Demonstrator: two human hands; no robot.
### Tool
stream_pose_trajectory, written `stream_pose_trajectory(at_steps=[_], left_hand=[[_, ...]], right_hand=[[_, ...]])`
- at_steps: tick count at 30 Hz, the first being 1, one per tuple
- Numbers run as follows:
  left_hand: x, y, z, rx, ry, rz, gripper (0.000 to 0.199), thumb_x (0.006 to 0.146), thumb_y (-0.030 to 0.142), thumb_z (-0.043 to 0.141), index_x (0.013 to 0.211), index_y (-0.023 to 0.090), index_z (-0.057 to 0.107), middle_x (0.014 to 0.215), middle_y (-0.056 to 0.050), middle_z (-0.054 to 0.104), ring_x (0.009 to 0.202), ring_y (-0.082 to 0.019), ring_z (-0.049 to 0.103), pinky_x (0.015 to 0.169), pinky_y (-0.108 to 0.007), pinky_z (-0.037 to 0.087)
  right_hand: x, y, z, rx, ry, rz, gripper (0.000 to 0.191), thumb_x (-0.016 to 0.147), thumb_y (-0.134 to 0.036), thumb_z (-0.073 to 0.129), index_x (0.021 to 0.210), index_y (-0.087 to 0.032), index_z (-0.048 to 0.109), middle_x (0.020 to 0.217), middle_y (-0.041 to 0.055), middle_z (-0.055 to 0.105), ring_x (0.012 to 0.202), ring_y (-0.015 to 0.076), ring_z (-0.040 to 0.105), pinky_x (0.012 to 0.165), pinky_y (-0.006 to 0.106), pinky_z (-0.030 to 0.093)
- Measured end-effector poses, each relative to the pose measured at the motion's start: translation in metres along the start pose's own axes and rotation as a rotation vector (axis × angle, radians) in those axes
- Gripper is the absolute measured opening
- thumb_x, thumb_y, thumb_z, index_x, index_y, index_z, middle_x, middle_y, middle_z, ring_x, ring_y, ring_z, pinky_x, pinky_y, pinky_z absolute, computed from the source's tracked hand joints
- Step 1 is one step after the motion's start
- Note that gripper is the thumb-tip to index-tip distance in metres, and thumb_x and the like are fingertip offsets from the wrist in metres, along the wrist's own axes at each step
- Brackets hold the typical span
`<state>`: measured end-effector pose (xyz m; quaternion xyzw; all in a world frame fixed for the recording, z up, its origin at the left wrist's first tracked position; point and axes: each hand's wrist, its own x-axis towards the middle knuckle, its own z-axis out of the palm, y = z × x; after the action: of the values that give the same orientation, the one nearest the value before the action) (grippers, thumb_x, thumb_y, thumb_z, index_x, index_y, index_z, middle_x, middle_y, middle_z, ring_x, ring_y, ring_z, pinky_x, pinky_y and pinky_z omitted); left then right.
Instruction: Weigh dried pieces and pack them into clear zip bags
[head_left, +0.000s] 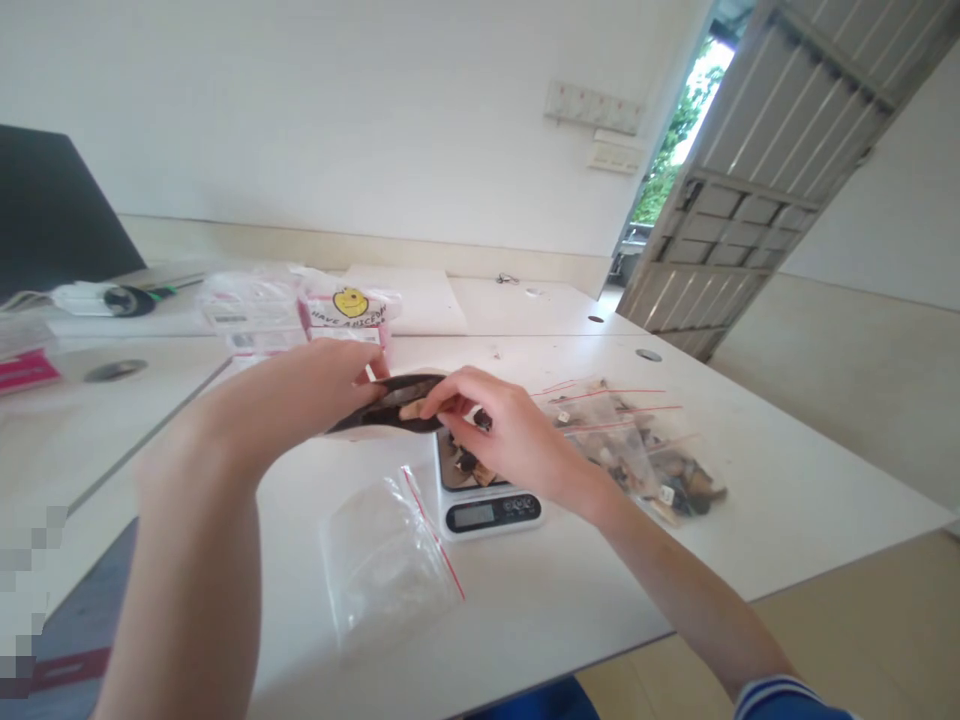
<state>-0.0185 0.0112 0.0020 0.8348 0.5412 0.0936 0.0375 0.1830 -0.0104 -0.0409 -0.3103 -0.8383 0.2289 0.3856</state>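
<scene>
My left hand (pixel 330 385) grips the edge of a pouch (pixel 358 418) with a dark inside, its mouth held wide. At that mouth my right hand (pixel 517 430) pinches a small tan dried piece (pixel 412 410). Just below the right hand stands a white digital scale (pixel 493 518), partly hidden by the hand. Dark and tan dried pieces (pixel 469 465) lie on its plate. In front of the scale, to its left, a clear zip bag (pixel 382 560) with a red seal line lies flat on the table.
Several filled zip bags (pixel 645 450) overlap on the right of the white table (pixel 795 470). Behind my left hand stand pink-and-clear packages (pixel 259 310), one with a yellow smiling print. A dark monitor (pixel 56 210) and a white device (pixel 97 298) are at the far left.
</scene>
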Motion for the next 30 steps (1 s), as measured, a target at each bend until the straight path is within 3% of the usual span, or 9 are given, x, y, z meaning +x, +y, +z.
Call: stream_pose_trajectory(at_steps=[3, 6, 9, 12, 15, 19, 23, 27, 30], left_hand=[[0.006, -0.012, -0.004, 0.019, 0.086, -0.081, 0.027, 0.082, 0.034, 0.042, 0.092, 0.022, 0.064, 0.086, -0.001, 0.067, 0.076, -0.017, 0.058, 0.07, -0.028, 0.039], [0.014, -0.02, -0.005, 0.04, 0.302, -0.19, 0.03, 0.084, 0.04, 0.043, 0.101, 0.023, 0.061, 0.096, -0.004, 0.068, 0.087, -0.022, 0.06, 0.076, -0.031, 0.04], [0.02, -0.022, -0.005, 0.074, 0.458, -0.331, 0.033, 0.087, 0.045, 0.04, 0.104, 0.024, 0.059, 0.099, -0.006, 0.068, 0.094, -0.026, 0.061, 0.079, -0.035, 0.042], [0.027, -0.027, -0.002, 0.035, 0.457, -0.384, 0.038, 0.089, 0.049, 0.036, 0.105, 0.025, 0.06, 0.1, -0.006, 0.068, 0.096, -0.027, 0.062, 0.081, -0.037, 0.044], [0.034, -0.043, 0.006, 0.14, 0.343, -0.282, 0.041, 0.093, 0.037, 0.03, 0.114, 0.019, 0.06, 0.105, -0.01, 0.068, 0.099, -0.028, 0.063, 0.084, -0.038, 0.045], [0.04, -0.07, 0.02, 0.42, 0.277, -0.049, 0.057, 0.084, 0.002, 0.019, 0.127, 0.012, 0.056, 0.125, -0.017, 0.06, 0.111, -0.027, 0.059, 0.091, -0.04, 0.042], [0.043, -0.089, 0.03, 0.593, 0.31, 0.063, 0.06, 0.083, -0.001, 0.019, 0.131, 0.011, 0.052, 0.129, -0.016, 0.057, 0.114, -0.028, 0.057, 0.088, -0.04, 0.045], [0.046, -0.1, 0.036, 0.539, 0.374, 0.117, 0.058, 0.084, 0.0, 0.021, 0.131, 0.014, 0.052, 0.129, -0.011, 0.058, 0.12, -0.024, 0.053, 0.096, -0.038, 0.041], [0.047, -0.103, 0.036, 0.512, 0.416, 0.179, 0.058, 0.085, 0.001, 0.017, 0.129, 0.011, 0.054, 0.126, -0.012, 0.06, 0.119, -0.022, 0.055, 0.1, -0.036, 0.039]], right_hand=[[0.005, -0.003, -0.022, 0.014, 0.06, 0.04, 0.011, 0.085, -0.011, 0.052, 0.089, -0.019, 0.059, 0.095, 0.0019, 0.064, 0.082, 0.0111, 0.061, 0.073, 0.025, 0.047], [0.012, 0.003, -0.043, 0.013, -0.017, 0.062, 0.011, 0.085, -0.014, 0.054, 0.094, -0.02, 0.056, 0.098, 0.0014, 0.063, 0.08, 0.0105, 0.059, 0.071, 0.026, 0.047], [0.018, 0.02, -0.057, -0.037, -0.163, 0.116, 0.018, 0.084, -0.014, 0.053, 0.101, -0.021, 0.056, 0.096, 0.0014, 0.063, 0.077, 0.0106, 0.059, 0.067, 0.024, 0.046], [0.025, 0.049, -0.056, -0.119, -0.417, 0.221, 0.021, 0.082, -0.013, 0.055, 0.102, -0.019, 0.06, 0.092, 0.0024, 0.067, 0.073, 0.0112, 0.06, 0.062, 0.023, 0.046], [0.034, 0.081, -0.044, -0.2, -0.584, 0.309, 0.022, 0.078, -0.007, 0.059, 0.099, -0.014, 0.064, 0.096, 0.0063, 0.07, 0.082, 0.0135, 0.064, 0.068, 0.022, 0.048], [0.043, 0.114, -0.026, -0.309, -0.551, 0.388, 0.025, 0.077, -0.001, 0.057, 0.099, -0.011, 0.065, 0.102, 0.0101, 0.071, 0.091, 0.0155, 0.065, 0.074, 0.022, 0.048], [0.044, 0.13, -0.018, -0.325, -0.549, 0.39, 0.025, 0.077, -0.005, 0.058, 0.101, -0.011, 0.066, 0.102, 0.0104, 0.072, 0.09, 0.0161, 0.067, 0.073, 0.021, 0.048], [0.043, 0.134, -0.017, -0.319, -0.623, 0.368, 0.02, 0.076, -0.007, 0.06, 0.09, -0.014, 0.071, 0.094, 0.0056, 0.074, 0.085, 0.0153, 0.067, 0.072, 0.02, 0.047], [0.043, 0.13, -0.022, -0.341, -0.623, 0.356, 0.02, 0.078, -0.008, 0.058, 0.091, -0.013, 0.072, 0.1, 0.0073, 0.073, 0.091, 0.0166, 0.066, 0.078, 0.021, 0.046]])
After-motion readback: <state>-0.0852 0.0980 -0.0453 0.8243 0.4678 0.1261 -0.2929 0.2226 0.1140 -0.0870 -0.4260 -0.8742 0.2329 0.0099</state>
